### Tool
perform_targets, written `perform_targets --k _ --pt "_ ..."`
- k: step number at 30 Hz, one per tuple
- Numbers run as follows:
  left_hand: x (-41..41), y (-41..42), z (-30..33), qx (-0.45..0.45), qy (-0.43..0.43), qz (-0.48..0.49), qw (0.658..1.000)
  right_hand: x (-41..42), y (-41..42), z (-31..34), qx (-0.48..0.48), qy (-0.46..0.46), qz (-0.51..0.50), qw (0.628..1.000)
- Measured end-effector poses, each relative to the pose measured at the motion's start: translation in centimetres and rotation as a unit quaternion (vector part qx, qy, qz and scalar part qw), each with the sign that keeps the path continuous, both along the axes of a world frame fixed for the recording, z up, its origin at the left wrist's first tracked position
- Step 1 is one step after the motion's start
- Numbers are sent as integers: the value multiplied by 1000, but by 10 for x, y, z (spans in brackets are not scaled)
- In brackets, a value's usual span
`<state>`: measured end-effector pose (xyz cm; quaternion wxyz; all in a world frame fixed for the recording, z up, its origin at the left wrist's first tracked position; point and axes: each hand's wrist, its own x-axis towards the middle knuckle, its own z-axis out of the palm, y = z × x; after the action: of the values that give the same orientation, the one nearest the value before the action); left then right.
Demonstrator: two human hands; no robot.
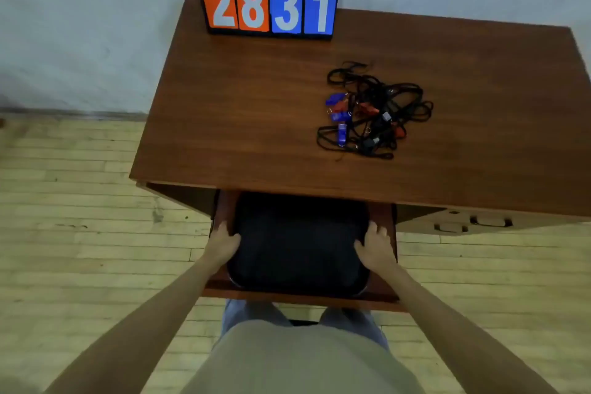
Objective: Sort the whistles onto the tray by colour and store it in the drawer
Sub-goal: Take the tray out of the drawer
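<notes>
A black tray (299, 243) lies inside the pulled-out wooden drawer (300, 297) under the desk's front edge. My left hand (224, 240) grips the tray's left rim, thumb on top. My right hand (375, 245) grips its right rim the same way. On the desktop at the right lies a tangled heap of whistles (367, 115) on black lanyards: blue ones on the left side of the heap, red and black ones toward the middle and right. The tray holds nothing.
The brown wooden desk (243, 112) stands against a grey wall. A flip scoreboard (268, 0) reading 2831 stands at its back edge. More drawers with cut-out handles (489, 221) sit at the right front. Wooden floor lies to the left.
</notes>
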<state>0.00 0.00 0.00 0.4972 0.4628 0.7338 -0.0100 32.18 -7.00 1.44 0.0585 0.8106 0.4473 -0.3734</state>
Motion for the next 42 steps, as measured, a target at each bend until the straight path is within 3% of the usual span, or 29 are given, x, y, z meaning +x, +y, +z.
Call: perform_targets --k 6,14,21,27,42 --pt "10 -2 -1 -40 -27 54 997 0 -2 -12 -62 86 -92 990" --pt "17 -1 -6 -25 -8 82 996 6 4 -23 -56 111 -167 978" --pt "10 4 -9 -12 12 55 998 16 7 -24 -39 124 -216 968" --pt "1 -2 -9 60 98 -16 993 20 -2 -22 -14 81 -226 971" --pt "-13 -56 39 121 140 -33 982 19 -11 25 -117 38 -22 992"
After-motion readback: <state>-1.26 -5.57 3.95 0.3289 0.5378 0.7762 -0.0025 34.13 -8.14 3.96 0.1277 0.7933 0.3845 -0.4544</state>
